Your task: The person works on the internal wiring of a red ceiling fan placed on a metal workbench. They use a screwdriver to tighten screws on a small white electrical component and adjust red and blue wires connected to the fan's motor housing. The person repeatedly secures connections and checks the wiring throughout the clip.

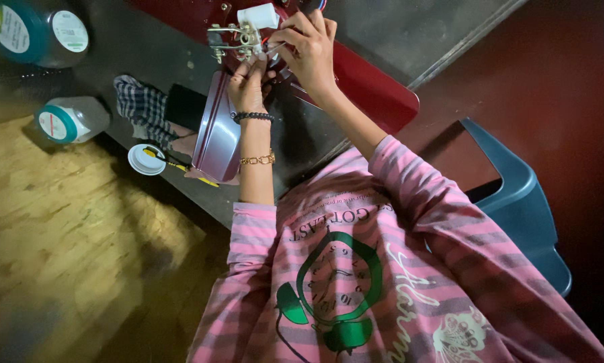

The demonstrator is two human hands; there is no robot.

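Both arms, in pink striped sleeves, reach out over a dark metal worktop [147, 50]. My left hand [248, 86], with a dark bead bracelet and a gold chain on the wrist, pinches the underside of a small metal bracket assembly with a white plastic block [243, 30]. That assembly sits on a dark red panel [376, 91]. My right hand [310, 48] is just to its right, fingers closed on a thin wire [275, 47] that leads into the assembly. Part of the assembly is hidden behind my fingers.
A silver rectangular tin [218, 138] lies under my left forearm. Beside it are a checked cloth [140, 104], a white lid [146, 160] and a yellow-handled tool [184, 168]. Two jars with teal lids [66, 119] [36, 30] stand at left. A blue plastic chair [517, 195] is at right.
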